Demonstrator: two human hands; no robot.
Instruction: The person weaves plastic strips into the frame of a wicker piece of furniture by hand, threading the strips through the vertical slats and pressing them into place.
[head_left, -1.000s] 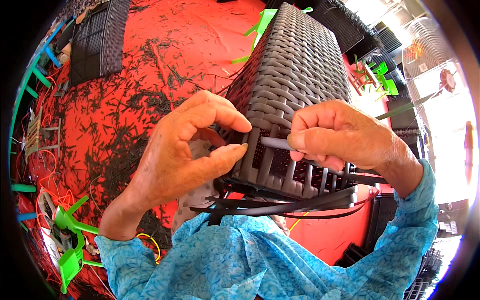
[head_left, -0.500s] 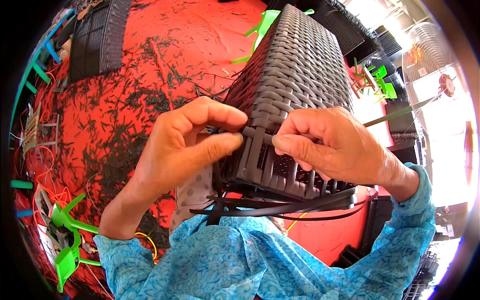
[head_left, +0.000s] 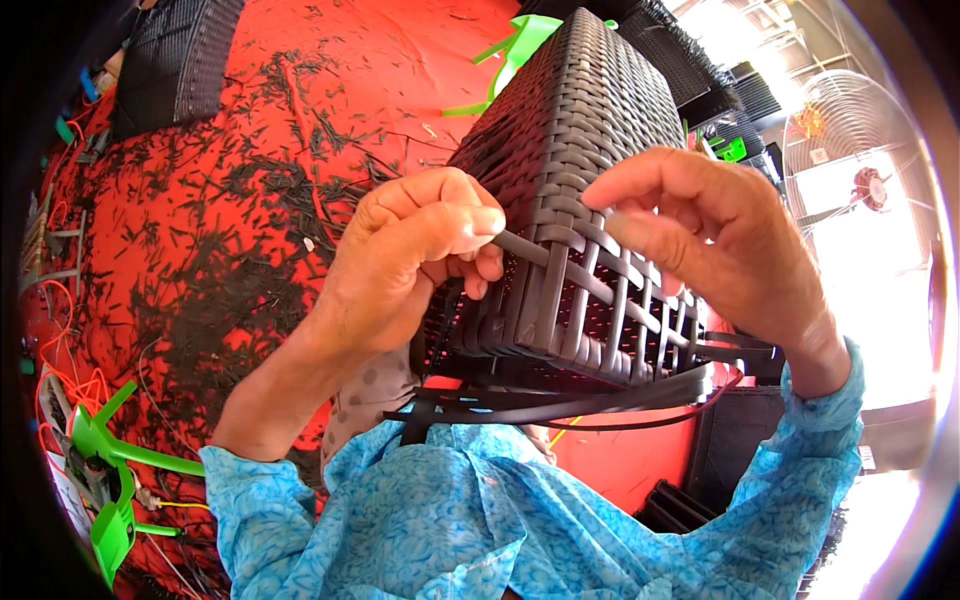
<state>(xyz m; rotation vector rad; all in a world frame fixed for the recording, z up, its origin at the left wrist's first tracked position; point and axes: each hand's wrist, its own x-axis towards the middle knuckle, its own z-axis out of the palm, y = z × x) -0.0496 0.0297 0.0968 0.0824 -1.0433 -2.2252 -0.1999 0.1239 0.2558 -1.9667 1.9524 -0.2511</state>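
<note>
A long dark brown wicker piece (head_left: pixel 600 130) rests in front of me, its far part densely woven and its near end an open lattice of upright strips. My left hand (head_left: pixel 425 245) pinches a flat weaving strip (head_left: pixel 522 248) between thumb and fingers at the near left corner. From there the strip passes through the uprights toward the right. My right hand (head_left: pixel 715 225) hovers over the right side of the weave, thumb and fingers apart, with nothing seen between them. Several loose dark strips (head_left: pixel 560 412) lie across the near end, by my blue patterned shirt.
Dark strip scraps (head_left: pixel 230 310) litter the red floor covering (head_left: pixel 350 60). Green plastic chairs (head_left: pixel 120 450) show at the lower left and behind the wicker piece. Another woven piece (head_left: pixel 180 65) stands far left. A large fan (head_left: pixel 860 170) is at the right, with orange cords (head_left: pixel 75 375) at the left.
My left hand has closed on the strip at the corner. My right hand has let go, moved up and right, and opened. The strip now runs through the lattice. The view has shifted slightly.
</note>
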